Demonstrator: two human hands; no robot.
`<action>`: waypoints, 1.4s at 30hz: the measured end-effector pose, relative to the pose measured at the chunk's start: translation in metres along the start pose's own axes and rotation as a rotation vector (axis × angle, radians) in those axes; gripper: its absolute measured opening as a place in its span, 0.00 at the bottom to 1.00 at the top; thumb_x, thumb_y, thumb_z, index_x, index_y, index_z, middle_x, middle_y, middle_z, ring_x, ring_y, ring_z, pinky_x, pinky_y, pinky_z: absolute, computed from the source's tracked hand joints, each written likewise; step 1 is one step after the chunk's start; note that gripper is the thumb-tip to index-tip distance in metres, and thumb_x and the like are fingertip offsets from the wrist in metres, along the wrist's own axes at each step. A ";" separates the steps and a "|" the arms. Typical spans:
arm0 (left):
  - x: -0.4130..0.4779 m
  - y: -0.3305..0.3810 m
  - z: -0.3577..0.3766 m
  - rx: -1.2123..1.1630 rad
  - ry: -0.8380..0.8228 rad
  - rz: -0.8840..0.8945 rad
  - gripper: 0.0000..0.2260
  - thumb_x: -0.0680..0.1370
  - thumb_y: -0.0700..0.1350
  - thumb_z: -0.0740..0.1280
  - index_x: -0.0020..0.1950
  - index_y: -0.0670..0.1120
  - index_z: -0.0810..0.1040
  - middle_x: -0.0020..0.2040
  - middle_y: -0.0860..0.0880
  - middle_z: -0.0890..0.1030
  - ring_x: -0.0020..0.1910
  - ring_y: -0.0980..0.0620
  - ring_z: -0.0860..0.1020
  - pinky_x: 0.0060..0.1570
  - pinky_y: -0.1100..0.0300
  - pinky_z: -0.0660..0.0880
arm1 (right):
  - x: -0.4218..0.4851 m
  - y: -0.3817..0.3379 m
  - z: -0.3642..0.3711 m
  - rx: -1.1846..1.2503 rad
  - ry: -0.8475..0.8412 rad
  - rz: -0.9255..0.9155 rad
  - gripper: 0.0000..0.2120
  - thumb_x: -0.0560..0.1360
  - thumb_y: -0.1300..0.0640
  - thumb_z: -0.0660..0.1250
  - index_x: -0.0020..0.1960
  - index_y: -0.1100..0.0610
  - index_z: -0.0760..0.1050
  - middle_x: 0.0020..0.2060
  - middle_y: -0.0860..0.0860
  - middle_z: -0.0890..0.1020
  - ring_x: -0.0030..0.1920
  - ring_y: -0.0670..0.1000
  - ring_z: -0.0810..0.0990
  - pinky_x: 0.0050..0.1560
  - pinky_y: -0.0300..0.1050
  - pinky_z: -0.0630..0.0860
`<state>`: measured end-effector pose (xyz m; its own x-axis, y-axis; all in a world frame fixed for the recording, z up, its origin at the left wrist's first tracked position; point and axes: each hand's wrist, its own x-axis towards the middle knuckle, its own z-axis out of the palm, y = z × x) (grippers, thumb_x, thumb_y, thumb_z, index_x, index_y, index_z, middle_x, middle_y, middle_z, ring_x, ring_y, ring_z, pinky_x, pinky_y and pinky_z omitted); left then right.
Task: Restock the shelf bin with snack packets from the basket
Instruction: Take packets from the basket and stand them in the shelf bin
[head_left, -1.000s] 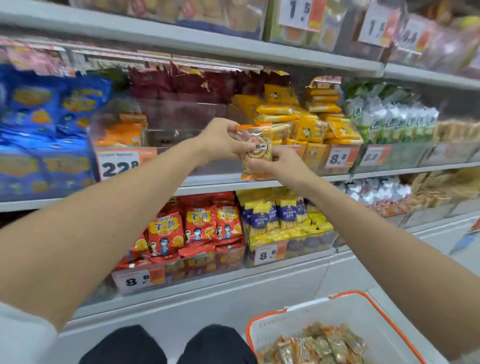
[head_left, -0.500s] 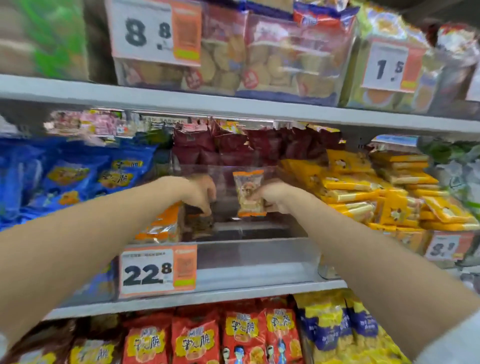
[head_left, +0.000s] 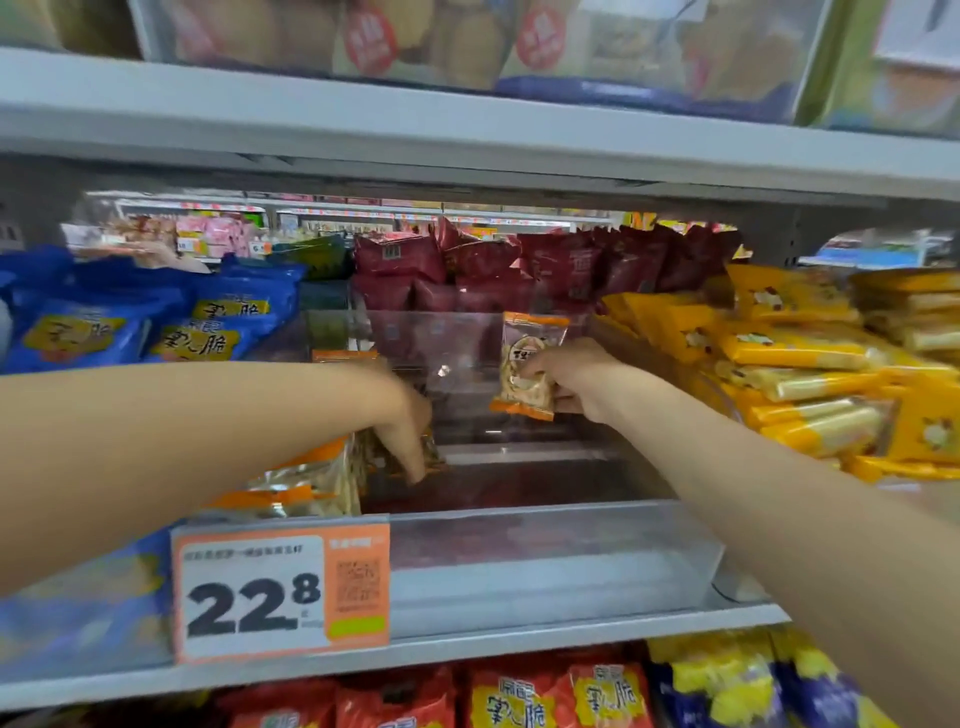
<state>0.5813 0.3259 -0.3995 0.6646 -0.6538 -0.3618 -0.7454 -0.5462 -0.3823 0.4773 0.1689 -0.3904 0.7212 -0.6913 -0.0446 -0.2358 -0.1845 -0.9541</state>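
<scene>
A clear plastic shelf bin sits on the middle shelf. My right hand reaches into it and pinches a small orange-edged snack packet, holding it upright above the bin's floor. My left hand reaches down into the bin's left part, its fingers pointing downward and touching the snack packets lying there. The basket is out of view.
An orange price label reading 22.8 hangs on the bin's front left. Blue bags stand to the left, yellow packs to the right, dark red bags behind. A shelf board runs close overhead.
The view has moved closer to the bin. My left hand has dropped down onto the packets at the left. My right hand still holds the packet inside the bin.
</scene>
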 end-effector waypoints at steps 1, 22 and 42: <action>-0.003 -0.001 -0.005 -0.031 0.011 0.012 0.25 0.71 0.61 0.68 0.59 0.45 0.78 0.56 0.47 0.78 0.54 0.47 0.77 0.53 0.55 0.75 | 0.003 0.001 0.001 -0.012 0.000 0.002 0.24 0.70 0.61 0.74 0.64 0.60 0.72 0.56 0.58 0.80 0.54 0.57 0.81 0.48 0.50 0.81; 0.023 -0.087 -0.031 -0.558 0.454 0.029 0.11 0.75 0.38 0.72 0.56 0.47 0.84 0.59 0.50 0.81 0.57 0.50 0.78 0.55 0.61 0.73 | 0.022 0.006 0.094 -0.367 -0.288 -0.058 0.21 0.74 0.66 0.71 0.65 0.62 0.71 0.60 0.58 0.78 0.57 0.54 0.79 0.40 0.40 0.79; 0.015 -0.085 -0.033 -0.611 0.477 0.075 0.11 0.71 0.42 0.76 0.53 0.48 0.85 0.59 0.50 0.80 0.58 0.51 0.76 0.55 0.60 0.71 | 0.014 0.032 0.113 -0.396 -0.249 -0.383 0.16 0.70 0.61 0.75 0.47 0.48 0.70 0.57 0.54 0.81 0.59 0.55 0.79 0.56 0.46 0.78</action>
<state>0.6523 0.3451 -0.3439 0.6204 -0.7791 0.0899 -0.7759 -0.5930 0.2153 0.5535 0.2328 -0.4551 0.9224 -0.3482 0.1669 -0.1190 -0.6676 -0.7350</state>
